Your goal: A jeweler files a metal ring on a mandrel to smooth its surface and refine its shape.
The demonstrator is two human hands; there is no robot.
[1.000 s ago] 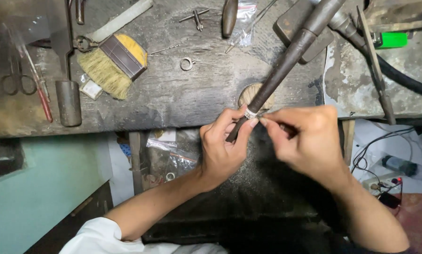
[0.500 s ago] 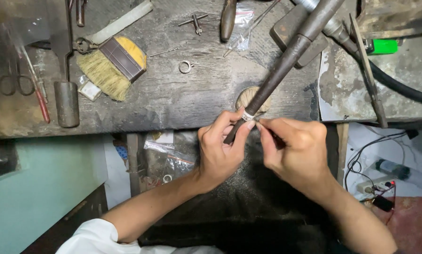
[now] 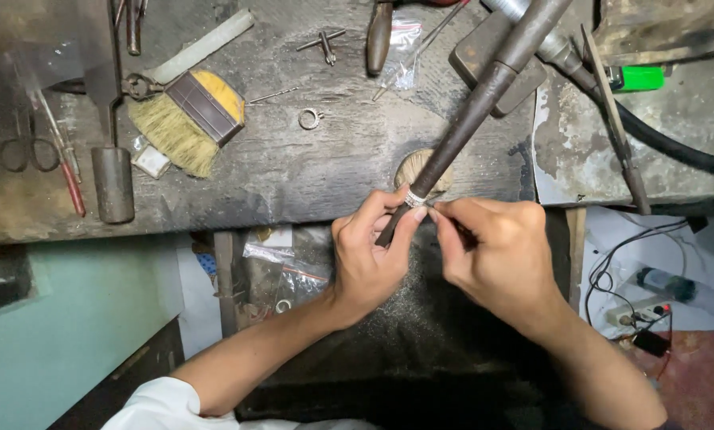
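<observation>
1. A long tapered metal rod (image 3: 484, 103) ran on a slant from the top right of the workbench (image 3: 293, 175) down to the left, and its thin end finished at the bench's front edge, between the two hands.
2. A small silvery ring (image 3: 415, 198) sat around the rod near that thin end, so it lay right at the fingertips of both hands and well away from the thick upper end.
3. The left hand (image 3: 369, 255) was closed on the thin end of the rod, thumb and forefinger pinching it just below the ring and touching it.
4. The right hand (image 3: 496, 255) came in from the other side with its fingers pressed together on a thin tool, of which little showed; its tip met the ring from the right.
5. Both hands were about equally close to the ring, one on either side, and the rod's long axis pointed up and away from them.
6. On the bench, well apart from the hands, lay a brush (image 3: 190, 115), a second small ring (image 3: 310, 119) and scissors (image 3: 23, 151).
</observation>
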